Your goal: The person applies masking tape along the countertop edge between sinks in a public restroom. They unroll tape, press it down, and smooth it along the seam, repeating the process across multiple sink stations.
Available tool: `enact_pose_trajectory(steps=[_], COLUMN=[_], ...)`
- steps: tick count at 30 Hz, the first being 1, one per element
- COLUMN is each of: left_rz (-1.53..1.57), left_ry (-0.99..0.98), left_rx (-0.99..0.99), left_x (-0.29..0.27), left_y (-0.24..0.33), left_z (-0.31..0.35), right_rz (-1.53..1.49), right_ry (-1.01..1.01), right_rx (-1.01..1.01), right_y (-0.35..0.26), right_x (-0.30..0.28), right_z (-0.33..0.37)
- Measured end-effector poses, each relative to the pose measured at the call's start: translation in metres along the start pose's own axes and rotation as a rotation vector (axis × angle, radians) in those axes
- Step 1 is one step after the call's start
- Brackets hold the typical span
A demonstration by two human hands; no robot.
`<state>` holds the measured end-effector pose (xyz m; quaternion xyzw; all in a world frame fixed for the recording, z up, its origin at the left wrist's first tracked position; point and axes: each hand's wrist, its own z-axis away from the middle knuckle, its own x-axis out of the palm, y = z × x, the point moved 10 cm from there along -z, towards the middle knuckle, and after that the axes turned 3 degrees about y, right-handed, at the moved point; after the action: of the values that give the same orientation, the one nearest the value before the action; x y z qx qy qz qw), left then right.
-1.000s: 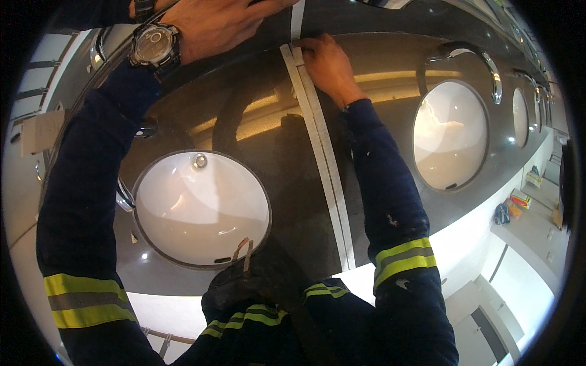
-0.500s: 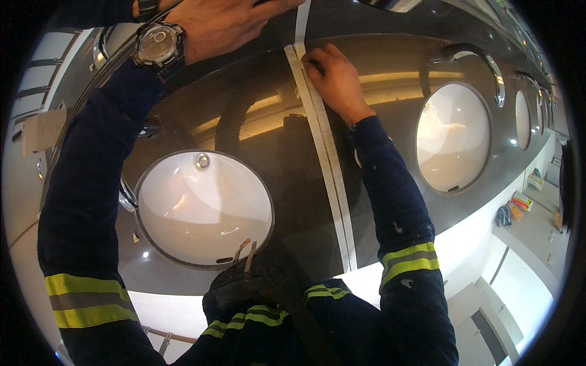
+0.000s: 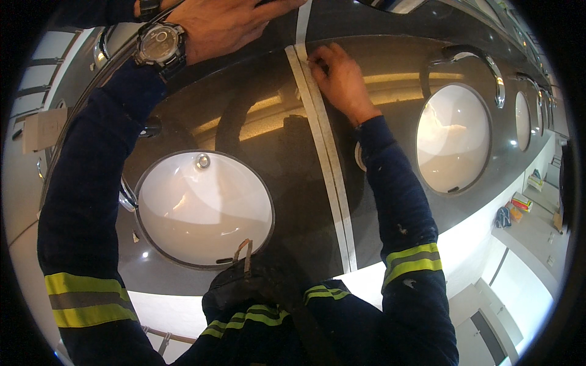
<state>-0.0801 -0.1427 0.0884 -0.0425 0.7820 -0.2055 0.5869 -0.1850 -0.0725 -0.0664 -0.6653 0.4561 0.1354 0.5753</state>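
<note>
Two pale strips of tape (image 3: pixel 326 161) run side by side down a dark, glossy countertop (image 3: pixel 293 201), with a thin line between them. My right hand (image 3: pixel 343 82) is beside their far end, its fingers curled and thumb and fingertips drawn together. Whether anything small sits in that pinch is hidden. My left hand (image 3: pixel 226 27) lies with fingers stretched out along the dark upstand behind the counter, its fingertips close to a short piece of tape (image 3: pixel 302 24) there. A light, rounded edge (image 3: pixel 360 157) shows beside my right forearm, mostly covered by it.
White oval basins are set into the counter, one at left (image 3: pixel 204 213) and one at right (image 3: pixel 455 140), with another farther right. A curved chrome faucet (image 3: pixel 482 61) arches near the right basin. Lower right, bags and packages (image 3: pixel 519 204) lie on the floor.
My right hand has shifted slightly right, off the tape strips, and its forearm moved right too, uncovering more of the rounded edge. My left hand stays nearly in place.
</note>
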Motion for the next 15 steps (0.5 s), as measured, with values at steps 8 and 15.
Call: enact_pose_trajectory(steps=[8, 15], left_rz=[-0.008, 0.004], left_ry=[0.025, 0.016], left_rx=[0.0, -0.009], left_x=[-0.003, -0.002], left_y=[0.0, 0.0], left_z=[0.001, 0.003], right_rz=[-0.025, 0.044], right_ry=[-0.004, -0.157], right_rx=[-0.137, -0.165], right_y=[-0.014, -0.017], right_x=[-0.008, 0.008], right_z=[-0.01, -0.013])
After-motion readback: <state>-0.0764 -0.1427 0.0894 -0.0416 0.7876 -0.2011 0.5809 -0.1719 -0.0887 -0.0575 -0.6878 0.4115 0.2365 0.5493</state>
